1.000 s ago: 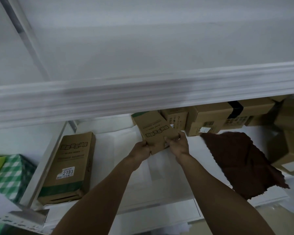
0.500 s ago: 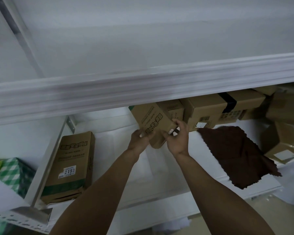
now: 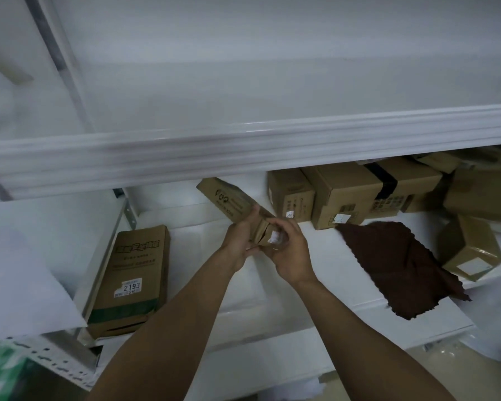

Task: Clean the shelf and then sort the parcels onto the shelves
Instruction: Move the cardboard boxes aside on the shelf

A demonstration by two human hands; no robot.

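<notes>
Parcel [image 3: 231, 200] now edge-on over bare shelf [image 3: 203, 250]

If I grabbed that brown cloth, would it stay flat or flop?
The brown cloth would probably flop: it lies thin and limp on the shelf. Likely light. Its fuzzy-looking surface should be easy to pinch.

Flat box [image 3: 133, 279] lies left on the shelf [image 3: 243, 308]; cloth [image 3: 399, 267] right, boxes [image 3: 359, 195] apparently stacked behind it.

7+ pkgs [image 3: 232, 199], 1 cloth [image 3: 394, 264], 2 hands [image 3: 291, 256]
</notes>
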